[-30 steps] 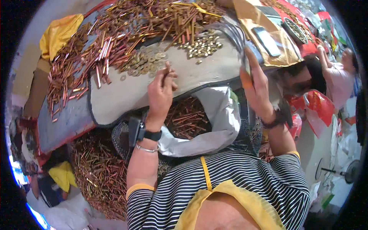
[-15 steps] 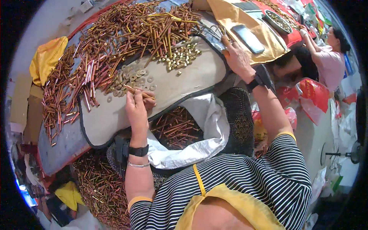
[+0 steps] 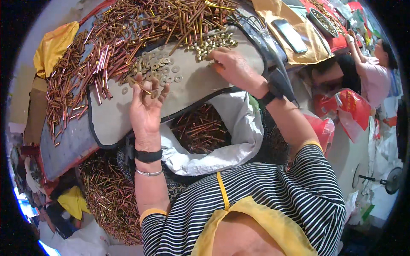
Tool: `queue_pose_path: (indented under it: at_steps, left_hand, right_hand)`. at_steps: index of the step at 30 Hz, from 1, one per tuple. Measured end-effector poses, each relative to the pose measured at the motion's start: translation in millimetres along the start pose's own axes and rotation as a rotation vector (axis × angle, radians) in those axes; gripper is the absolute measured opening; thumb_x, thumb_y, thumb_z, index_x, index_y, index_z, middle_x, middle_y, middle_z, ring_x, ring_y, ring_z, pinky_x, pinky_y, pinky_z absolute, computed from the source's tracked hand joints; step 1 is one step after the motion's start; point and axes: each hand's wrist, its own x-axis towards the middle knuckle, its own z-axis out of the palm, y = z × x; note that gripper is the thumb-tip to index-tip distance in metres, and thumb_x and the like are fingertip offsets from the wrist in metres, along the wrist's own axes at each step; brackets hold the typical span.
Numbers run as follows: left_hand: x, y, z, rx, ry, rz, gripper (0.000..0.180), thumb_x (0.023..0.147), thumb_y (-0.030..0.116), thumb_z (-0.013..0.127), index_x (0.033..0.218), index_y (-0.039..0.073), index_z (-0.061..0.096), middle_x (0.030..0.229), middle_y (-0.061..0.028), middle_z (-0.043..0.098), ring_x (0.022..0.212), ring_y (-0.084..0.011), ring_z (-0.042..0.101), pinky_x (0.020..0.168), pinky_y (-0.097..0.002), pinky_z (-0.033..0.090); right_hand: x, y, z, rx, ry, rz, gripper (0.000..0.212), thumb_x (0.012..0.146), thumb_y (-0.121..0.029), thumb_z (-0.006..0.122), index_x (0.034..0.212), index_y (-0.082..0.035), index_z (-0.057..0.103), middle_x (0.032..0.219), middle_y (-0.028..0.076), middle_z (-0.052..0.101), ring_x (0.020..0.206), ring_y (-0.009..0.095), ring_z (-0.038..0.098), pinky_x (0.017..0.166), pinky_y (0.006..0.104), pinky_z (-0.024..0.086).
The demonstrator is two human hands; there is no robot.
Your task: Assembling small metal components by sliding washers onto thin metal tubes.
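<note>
My left hand (image 3: 146,106) is turned palm up over the grey mat (image 3: 194,91), its fingers curled around a thin copper-coloured bolt (image 3: 144,89). Just beyond those fingers lies a cluster of flat round washers (image 3: 159,66). My right hand (image 3: 237,70) bends down at the near edge of a pile of small brass-coloured nuts (image 3: 209,45), with its fingers drawn together. Whatever sits between the right fingertips is hidden. Behind the mat spreads a large heap of long copper-coloured bolts (image 3: 171,19).
An open white sack (image 3: 241,141) holding more bolts stands between my arms, and another bolt heap (image 3: 109,196) is at lower left. A phone (image 3: 290,36) rests on yellow paper (image 3: 316,49). At far right another person (image 3: 376,81) reaches toward a bowl (image 3: 323,23).
My right hand has come left from beside the phone to the nuts. My left hand has turned from knuckles up to palm up. The whole view has shifted slightly.
</note>
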Motion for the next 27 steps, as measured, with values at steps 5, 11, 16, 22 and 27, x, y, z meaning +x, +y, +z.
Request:
queue_pose_path:
  at_steps: [5,11,16,22,27]
  left_hand:
    - [10.8,13.8,-32.2,-0.047,-0.400,-0.107,0.033,0.095,0.026,0.050,0.124,0.010,0.049,0.074,0.0001,0.042,0.065,-0.0093,0.043,0.057,-0.0234,0.038]
    - [-6.1,-1.1,-11.7,0.136,-0.224,-0.164,0.032,0.092,0.028,0.056,0.118,0.010,0.052,0.070,0.0031,0.037,0.058,-0.0062,0.036,0.052,-0.0195,0.033]
    - [-10.3,-15.5,-10.0,0.441,-0.278,-0.231,0.028,0.092,0.027,0.057,0.112,0.008,0.056,0.066,0.0058,0.039,0.051,-0.0027,0.031,0.045,-0.0173,0.029]
    - [-21.9,-25.2,-2.4,0.660,-0.299,-0.212,0.024,0.093,0.025,0.057,0.109,0.007,0.059,0.066,0.0069,0.042,0.049,-0.0013,0.033,0.045,-0.0161,0.030]
    - [-19.2,-28.9,-5.1,0.658,-0.341,-0.249,0.024,0.093,0.024,0.057,0.110,0.007,0.059,0.066,0.0059,0.044,0.049,-0.0013,0.034,0.044,-0.0162,0.030]
  right_hand:
    - [8.0,11.9,11.8,-0.160,-0.114,-0.094,0.019,0.075,-0.001,0.058,0.094,-0.002,0.059,0.086,0.016,0.057,0.082,0.036,0.057,0.069,0.0415,0.048]
    - [23.0,-22.2,5.0,0.422,-0.021,0.222,0.016,0.081,-0.002,0.053,0.096,-0.001,0.059,0.079,0.008,0.059,0.071,0.021,0.058,0.062,0.0339,0.047]
    - [19.5,-38.7,9.6,1.158,-0.094,0.348,0.018,0.084,-0.005,0.052,0.100,-0.002,0.060,0.076,-0.002,0.055,0.066,0.006,0.049,0.059,0.0226,0.042]
    - [0.6,-39.2,11.4,1.267,-0.101,0.423,0.017,0.092,-0.010,0.050,0.103,-0.001,0.061,0.081,-0.002,0.057,0.068,0.005,0.051,0.062,0.0212,0.043]
    - [-3.8,-44.2,8.1,1.228,-0.145,0.486,0.023,0.094,-0.011,0.048,0.111,0.000,0.060,0.087,0.001,0.059,0.077,0.008,0.055,0.071,0.0226,0.046]
